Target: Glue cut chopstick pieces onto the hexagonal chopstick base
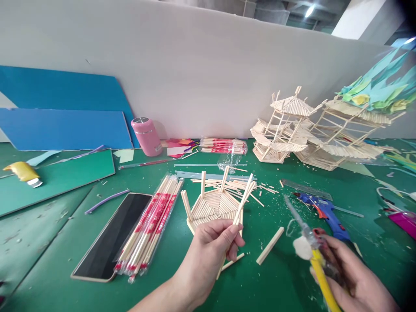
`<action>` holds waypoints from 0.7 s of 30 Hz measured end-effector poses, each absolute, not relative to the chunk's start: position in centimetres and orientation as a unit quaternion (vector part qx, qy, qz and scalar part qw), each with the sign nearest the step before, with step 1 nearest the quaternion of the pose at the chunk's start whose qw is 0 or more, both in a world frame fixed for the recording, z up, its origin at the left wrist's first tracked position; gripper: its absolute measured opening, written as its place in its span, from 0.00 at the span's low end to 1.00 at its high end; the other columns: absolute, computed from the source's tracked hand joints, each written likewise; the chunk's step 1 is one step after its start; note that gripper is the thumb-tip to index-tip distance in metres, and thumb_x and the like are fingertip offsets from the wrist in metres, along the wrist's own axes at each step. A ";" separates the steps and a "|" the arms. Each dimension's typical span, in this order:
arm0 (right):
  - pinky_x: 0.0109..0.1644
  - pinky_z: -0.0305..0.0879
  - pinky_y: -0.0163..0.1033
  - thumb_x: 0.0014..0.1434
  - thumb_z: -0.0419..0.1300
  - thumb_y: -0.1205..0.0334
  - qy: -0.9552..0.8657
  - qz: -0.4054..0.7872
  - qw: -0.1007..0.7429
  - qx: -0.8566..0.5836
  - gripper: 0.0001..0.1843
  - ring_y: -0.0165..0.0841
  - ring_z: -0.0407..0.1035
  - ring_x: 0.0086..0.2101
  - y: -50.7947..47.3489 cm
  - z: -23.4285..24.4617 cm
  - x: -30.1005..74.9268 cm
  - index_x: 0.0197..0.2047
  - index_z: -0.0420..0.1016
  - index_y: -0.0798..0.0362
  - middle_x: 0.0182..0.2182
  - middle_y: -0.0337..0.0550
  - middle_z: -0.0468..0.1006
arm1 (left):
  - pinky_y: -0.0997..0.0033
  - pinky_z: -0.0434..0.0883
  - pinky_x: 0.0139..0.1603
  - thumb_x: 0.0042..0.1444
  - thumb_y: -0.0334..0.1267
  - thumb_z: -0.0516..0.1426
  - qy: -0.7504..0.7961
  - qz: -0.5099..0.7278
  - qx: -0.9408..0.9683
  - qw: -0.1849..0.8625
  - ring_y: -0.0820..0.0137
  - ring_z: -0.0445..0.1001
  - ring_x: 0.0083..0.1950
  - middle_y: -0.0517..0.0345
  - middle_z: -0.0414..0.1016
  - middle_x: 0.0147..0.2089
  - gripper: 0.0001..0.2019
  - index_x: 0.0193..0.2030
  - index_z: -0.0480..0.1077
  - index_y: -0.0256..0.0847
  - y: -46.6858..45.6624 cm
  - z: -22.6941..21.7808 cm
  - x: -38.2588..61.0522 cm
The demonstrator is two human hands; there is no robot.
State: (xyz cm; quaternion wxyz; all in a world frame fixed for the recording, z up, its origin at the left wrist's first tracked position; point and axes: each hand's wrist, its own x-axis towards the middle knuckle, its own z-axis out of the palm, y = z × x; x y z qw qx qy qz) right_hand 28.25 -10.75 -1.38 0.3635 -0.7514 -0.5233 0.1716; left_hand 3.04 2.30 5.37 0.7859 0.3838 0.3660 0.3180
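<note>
On my remote feed, the left hand pinches at least one stick, thumb against fingers, at the near right side of a hexagonal frame; the frame stands on the green table, mid-view, its posts rising from the corners; the right hand, well apart from it, is wrapped around a yellow tool; a glue gun lies just beyond. For good handling I judge that the stick wants a light, steady pinch, its foot kept square to the corner and its lean matched to the other posts; the tool is best kept clear of the left hand. The frame's near rim is partly hidden from me by that hand; I cannot tell whether the held wood touches the frame, nor whether it is one piece or two; the tool is blurred, its kind uncertain; the right forearm is cut off.
</note>
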 end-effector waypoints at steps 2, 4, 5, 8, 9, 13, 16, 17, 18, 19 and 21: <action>0.41 0.70 0.31 0.50 0.59 0.58 -0.536 0.262 0.345 -0.724 0.30 0.41 0.69 0.45 -10.5 -0.6 26.2 0.55 0.55 0.47 0.49 0.50 0.71 | 0.77 0.54 0.22 0.50 0.38 0.56 0.362 0.315 0.378 0.792 0.80 0.55 0.20 0.60 0.65 0.20 0.11 0.22 0.70 0.33 2.3 5.4 2.9; 0.39 0.71 0.30 0.49 0.59 0.60 -0.535 0.297 0.346 -0.711 0.30 0.40 0.69 0.44 -10.2 0.3 24.5 0.55 0.55 0.45 0.46 0.46 0.73 | 0.77 0.54 0.22 0.50 0.37 0.57 0.357 0.311 0.374 0.797 0.80 0.56 0.20 0.59 0.67 0.21 0.10 0.23 0.70 0.33 2.4 5.4 2.8; 0.38 0.71 0.30 0.48 0.59 0.60 -0.529 0.294 0.355 -0.713 0.31 0.39 0.70 0.44 -10.1 0.7 23.8 0.56 0.56 0.44 0.46 0.45 0.73 | 0.77 0.54 0.22 0.50 0.37 0.57 0.354 0.306 0.374 0.801 0.80 0.56 0.20 0.59 0.67 0.22 0.09 0.24 0.71 0.33 2.4 5.4 2.7; 0.34 0.71 0.30 0.48 0.59 0.61 -0.548 0.292 0.342 -0.705 0.30 0.38 0.72 0.39 -9.7 1.8 23.0 0.56 0.59 0.46 0.44 0.47 0.74 | 0.78 0.52 0.22 0.50 0.38 0.56 0.347 0.280 0.378 0.811 0.82 0.57 0.19 0.58 0.68 0.22 0.10 0.26 0.72 0.32 2.4 5.4 2.5; 0.33 0.71 0.30 0.48 0.59 0.61 -0.566 0.303 0.322 -0.696 0.31 0.38 0.73 0.37 -9.6 2.0 23.2 0.56 0.60 0.47 0.44 0.48 0.74 | 0.78 0.52 0.21 0.50 0.38 0.56 0.346 0.269 0.379 0.815 0.82 0.57 0.19 0.57 0.69 0.22 0.10 0.26 0.72 0.32 2.4 5.3 2.5; 0.28 0.69 0.30 0.49 0.59 0.61 -0.610 0.342 0.272 -0.661 0.31 0.35 0.73 0.32 -9.4 2.7 24.0 0.57 0.58 0.47 0.44 0.48 0.74 | 0.78 0.52 0.20 0.50 0.38 0.56 0.346 0.242 0.380 0.823 0.81 0.58 0.17 0.58 0.69 0.22 0.09 0.28 0.72 0.32 2.4 5.2 2.5; 0.26 0.68 0.29 0.49 0.58 0.60 -0.592 0.369 0.254 -0.670 0.31 0.34 0.72 0.29 -9.1 3.0 23.9 0.57 0.59 0.49 0.39 0.47 0.75 | 0.78 0.52 0.19 0.50 0.38 0.56 0.344 0.224 0.391 0.824 0.82 0.58 0.17 0.59 0.68 0.21 0.09 0.26 0.71 0.32 2.4 5.0 2.5; 0.27 0.68 0.30 0.49 0.58 0.59 -0.577 0.382 0.246 -0.679 0.31 0.34 0.72 0.29 -8.9 3.2 23.6 0.58 0.58 0.50 0.37 0.47 0.75 | 0.78 0.51 0.19 0.50 0.38 0.56 0.342 0.218 0.396 0.824 0.82 0.57 0.17 0.59 0.68 0.20 0.10 0.25 0.71 0.32 2.4 5.0 2.5; 0.28 0.68 0.30 0.49 0.58 0.59 -0.561 0.394 0.238 -0.688 0.32 0.34 0.71 0.30 -8.8 3.3 23.4 0.58 0.58 0.51 0.36 0.47 0.75 | 0.79 0.51 0.19 0.50 0.38 0.56 0.338 0.212 0.402 0.824 0.82 0.57 0.17 0.60 0.68 0.20 0.10 0.24 0.70 0.32 2.4 4.9 2.4; 0.30 0.68 0.30 0.48 0.59 0.59 -0.545 0.405 0.231 -0.697 0.33 0.34 0.71 0.31 -8.7 3.5 23.1 0.59 0.57 0.52 0.36 0.47 0.75 | 0.79 0.51 0.19 0.51 0.38 0.56 0.336 0.206 0.408 0.823 0.83 0.57 0.17 0.60 0.68 0.20 0.11 0.24 0.70 0.32 2.4 4.9 2.4; 0.34 0.68 0.32 0.48 0.59 0.59 -0.521 0.416 0.219 -0.712 0.36 0.36 0.71 0.34 -8.6 3.7 22.7 0.59 0.55 0.53 0.39 0.48 0.74 | 0.79 0.52 0.19 0.51 0.38 0.56 0.334 0.195 0.419 0.822 0.83 0.57 0.17 0.59 0.69 0.21 0.11 0.23 0.70 0.32 2.4 4.9 2.3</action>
